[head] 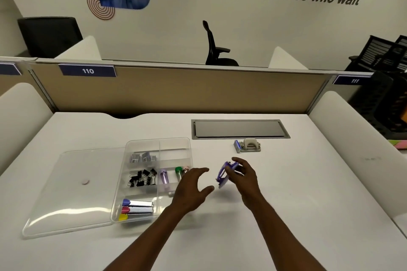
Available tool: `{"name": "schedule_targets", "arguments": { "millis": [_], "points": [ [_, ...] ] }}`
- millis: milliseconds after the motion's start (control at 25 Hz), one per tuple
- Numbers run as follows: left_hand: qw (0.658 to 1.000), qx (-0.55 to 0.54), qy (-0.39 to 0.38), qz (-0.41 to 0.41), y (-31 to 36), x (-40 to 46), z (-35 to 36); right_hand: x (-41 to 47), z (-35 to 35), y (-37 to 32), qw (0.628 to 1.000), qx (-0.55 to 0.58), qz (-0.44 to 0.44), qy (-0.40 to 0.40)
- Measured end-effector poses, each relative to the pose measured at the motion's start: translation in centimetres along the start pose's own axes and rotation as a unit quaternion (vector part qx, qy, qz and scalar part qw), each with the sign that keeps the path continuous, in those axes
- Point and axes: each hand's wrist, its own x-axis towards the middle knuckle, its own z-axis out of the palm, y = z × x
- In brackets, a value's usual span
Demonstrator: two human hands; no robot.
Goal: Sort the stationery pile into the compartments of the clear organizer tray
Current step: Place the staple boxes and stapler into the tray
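Note:
My right hand (243,175) grips a small purple hole punch (224,175) and holds it tilted just above the white desk, right of the clear organizer tray (189,152). My left hand (193,187) hovers with spread fingers over the tray's right edge, a short way from the punch. The tray holds silver staple boxes (142,157), black binder clips (143,178), a purple item (164,177), a green-capped item (179,171) and markers with blue, red and yellow caps (136,209). A grey hole punch (247,145) lies on the desk beyond my right hand.
The tray's clear lid (70,191) lies flat to the left of the tray. A grey cable hatch (240,128) is set in the desk at the back. A beige partition (176,92) closes the far edge. Coloured paper (400,145) shows at the right edge.

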Motion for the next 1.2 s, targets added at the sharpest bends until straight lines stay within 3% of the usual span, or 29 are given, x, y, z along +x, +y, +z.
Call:
{"name": "schedule_targets", "arguments": {
  "millis": [120,320,480,600,680,840,960,1040,1200],
  "points": [
    [0.999,-0.002,-0.04,0.001,0.4,0.1,-1.0,-1.4,2.3,-1.2,0.992,0.108,0.043,-0.057],
    [0.998,-0.048,0.042,0.009,1.0,0.4,-2.1,-2.5,5.3,-1.5,0.986,0.12,0.082,-0.081],
    [0.998,-0.023,0.051,0.004,-0.3,1.7,-4.6,-2.0,6.5,-1.7,0.98,0.118,0.099,-0.123],
    [0.997,0.023,0.067,0.005,-1.5,3.6,-7.1,-1.2,7.6,-1.6,0.991,-0.043,0.039,-0.12],
    [0.995,0.046,0.084,-0.01,-2.4,5.4,-8.5,-0.9,8.4,-0.9,0.971,-0.198,-0.045,-0.129],
    [0.993,0.079,0.075,-0.043,-5.2,8.9,-9.9,0.6,10.9,0.1,0.865,-0.43,-0.185,-0.182],
    [0.99,0.113,0.034,-0.071,-6.4,10.5,-9.4,2.2,12.4,0.4,0.776,-0.562,-0.184,-0.222],
    [0.987,0.139,0.013,-0.075,-7.0,11.1,-8.7,2.5,13.0,1.1,0.747,-0.595,-0.162,-0.248],
    [0.975,0.212,0.014,-0.059,-8.6,12.1,-7.2,2.6,13.0,3.0,0.758,-0.577,-0.17,-0.253]
  ]
}}
